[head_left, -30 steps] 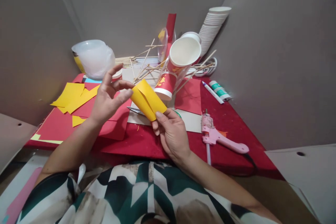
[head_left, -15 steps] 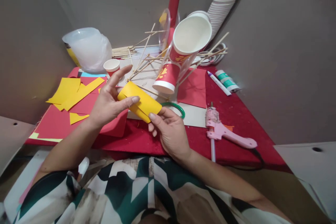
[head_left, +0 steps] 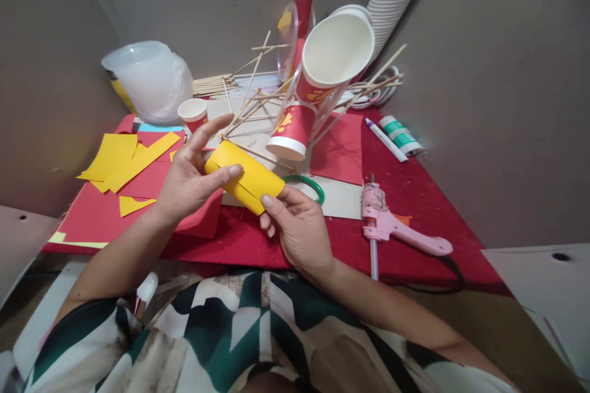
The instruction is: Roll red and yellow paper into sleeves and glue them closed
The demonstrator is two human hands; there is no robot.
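A sheet of yellow paper rolled into a tube (head_left: 246,175) is between my hands, above the front edge of the red-covered table (head_left: 258,245). My left hand (head_left: 191,178) grips its left end, thumb pressed on the overlapping seam and index finger raised. At the right end, my right hand (head_left: 299,221) pinches the paper's edge between thumb and fingers. Just behind the tube are green scissors handles or a ring (head_left: 308,187), partly hidden, and a thin wooden stick frame (head_left: 251,113). Red paper cups (head_left: 297,126) joined together stand tilted beyond my right hand.
Yellow paper scraps (head_left: 113,163) lie on red sheets (head_left: 92,215) at left. A pink glue gun (head_left: 385,221) stands at right, its cord trailing over the edge. Behind it lie a marker (head_left: 386,140) and a green-and-white roll (head_left: 401,135). A plastic bag (head_left: 157,83) and stacked white cups (head_left: 401,0) stand behind.
The view has shifted slightly. Both hands keep hold of the yellow tube, and its overlapping edge lies a little flatter along the seam.
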